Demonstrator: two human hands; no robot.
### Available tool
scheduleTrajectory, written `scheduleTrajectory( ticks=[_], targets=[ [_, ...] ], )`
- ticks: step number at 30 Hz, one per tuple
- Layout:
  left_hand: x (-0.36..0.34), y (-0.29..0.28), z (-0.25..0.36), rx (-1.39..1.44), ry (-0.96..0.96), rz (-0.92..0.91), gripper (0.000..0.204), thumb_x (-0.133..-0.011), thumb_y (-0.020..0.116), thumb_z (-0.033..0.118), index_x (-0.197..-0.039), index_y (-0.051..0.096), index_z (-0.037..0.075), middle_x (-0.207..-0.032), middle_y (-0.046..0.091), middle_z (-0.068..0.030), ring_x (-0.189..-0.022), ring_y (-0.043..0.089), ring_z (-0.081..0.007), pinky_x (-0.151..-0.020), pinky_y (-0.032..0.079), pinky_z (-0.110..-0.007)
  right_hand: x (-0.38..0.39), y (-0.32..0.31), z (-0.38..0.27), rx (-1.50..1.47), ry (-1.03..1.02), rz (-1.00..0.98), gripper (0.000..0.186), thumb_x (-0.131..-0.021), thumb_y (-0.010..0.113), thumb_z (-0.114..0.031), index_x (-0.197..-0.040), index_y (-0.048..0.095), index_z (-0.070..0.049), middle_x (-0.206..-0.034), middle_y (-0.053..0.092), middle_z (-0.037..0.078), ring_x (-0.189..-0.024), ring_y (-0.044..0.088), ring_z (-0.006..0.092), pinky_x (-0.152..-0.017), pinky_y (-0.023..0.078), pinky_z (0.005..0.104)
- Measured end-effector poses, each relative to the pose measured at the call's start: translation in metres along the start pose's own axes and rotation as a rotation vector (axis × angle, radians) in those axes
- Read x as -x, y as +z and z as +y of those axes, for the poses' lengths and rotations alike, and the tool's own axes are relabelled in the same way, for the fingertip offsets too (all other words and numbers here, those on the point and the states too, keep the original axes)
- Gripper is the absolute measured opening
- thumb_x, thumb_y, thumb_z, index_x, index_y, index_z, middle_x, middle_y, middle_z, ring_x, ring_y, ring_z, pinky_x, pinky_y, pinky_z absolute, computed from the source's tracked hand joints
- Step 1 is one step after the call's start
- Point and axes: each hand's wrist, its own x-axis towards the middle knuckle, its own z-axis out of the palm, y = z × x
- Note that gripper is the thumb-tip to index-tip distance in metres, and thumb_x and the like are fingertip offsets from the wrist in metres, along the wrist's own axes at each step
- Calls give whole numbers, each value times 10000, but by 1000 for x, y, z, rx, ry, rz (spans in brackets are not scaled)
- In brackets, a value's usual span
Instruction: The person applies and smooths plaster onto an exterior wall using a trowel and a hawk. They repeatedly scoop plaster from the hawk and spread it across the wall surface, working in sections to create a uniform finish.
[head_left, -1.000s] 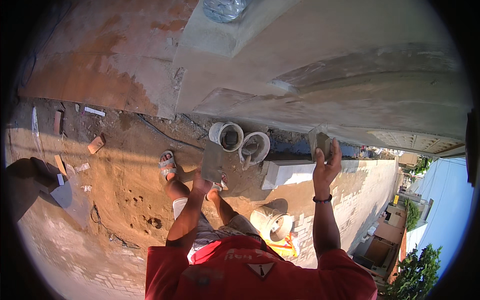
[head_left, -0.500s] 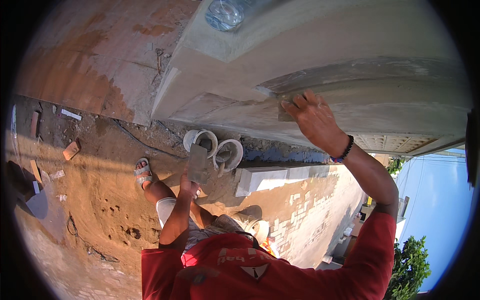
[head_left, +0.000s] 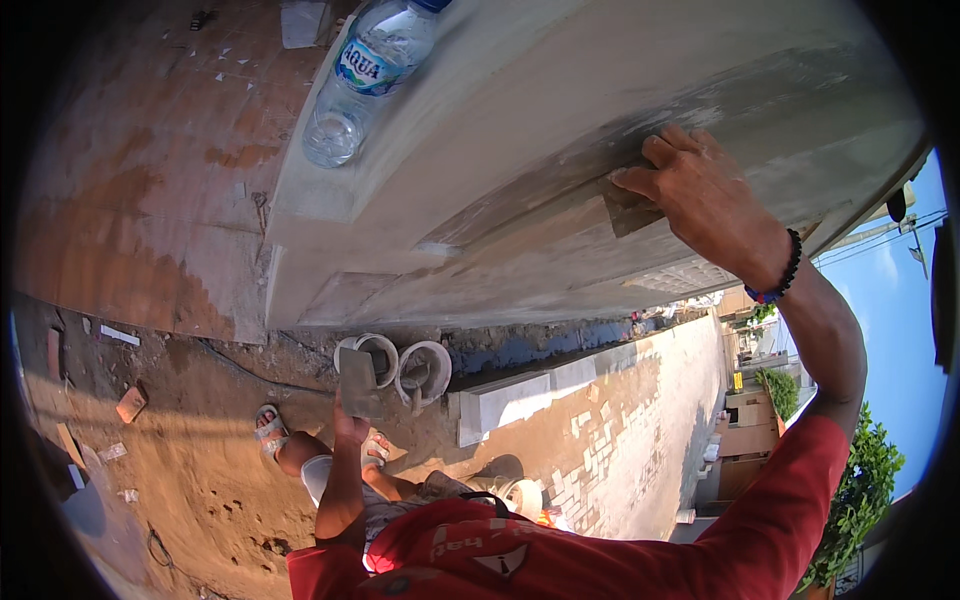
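My right hand (head_left: 705,205) grips a thin, grey-brown flat scraper (head_left: 627,215) held against the damp grey plastered wall (head_left: 520,140), along a dark recessed band. My left hand (head_left: 350,425), low at my side, holds a flat grey rectangular plate (head_left: 358,385), which hangs in front of two plaster-stained white buckets (head_left: 422,372) on the dirt below. A clear plastic bottle (head_left: 370,80) with a blue cap lies on a plastered ledge near the upper edge of the view, left of my right hand.
A stained reddish paved surface (head_left: 140,200) lies left of the wall. White blocks (head_left: 500,405) line a narrow trench (head_left: 540,340). A brick piece (head_left: 132,403), cable (head_left: 250,375) and scraps lie on the dirt (head_left: 200,470). Another bucket (head_left: 525,498) stands behind me. Distant houses and a tree (head_left: 855,490) are right.
My right hand has risen onto the wall with the scraper and moved rightward along it. The view has shifted, bringing the bottle lower and larger. My left hand still holds the plate low.
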Motion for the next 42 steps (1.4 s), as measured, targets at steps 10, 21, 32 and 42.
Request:
scheduleTrajectory(
  ticks=[10, 21, 32, 42],
  targets=[
    [-7, 24, -25, -9, 17, 32, 303, -967, 432, 271, -1164, 556, 79, -1099, 631, -60, -948, 637, -211, -820, 535, -340, 63, -71, 114, 58, 288, -44, 354, -817, 591, 32, -1127, 665, -122, -1107, 597, 88, -1076, 546, 254, -939, 464, 363],
    [-10, 60, -46, -137, 39, -166, 329, -983, 400, 287, -1221, 530, 101, -1154, 616, -57, -1010, 618, -202, -843, 525, -338, 100, 42, 29, -543, 457, 897, 442, -774, 614, 31, -1205, 573, -56, -958, 598, 131, -836, 595, 248, -712, 483, 339],
    [6, 56, -55, -133, 83, -20, 345, -971, 429, 333, -1198, 536, 96, -1126, 621, -53, -954, 630, -186, -787, 536, -330, 31, 159, -32, -626, 720, 1122, 450, -790, 611, 13, -1230, 519, 18, -923, 482, 148, -837, 484, 284, -719, 411, 392],
    [20, 60, -51, -190, 157, -63, 325, -968, 443, 327, -1165, 556, 93, -1066, 633, -65, -904, 639, -205, -720, 556, -345, 38, 100, -6, -791, 792, 1329, 421, -814, 619, -14, -1220, 519, 27, -976, 543, 145, -895, 568, 279, -767, 463, 354]
  ],
)
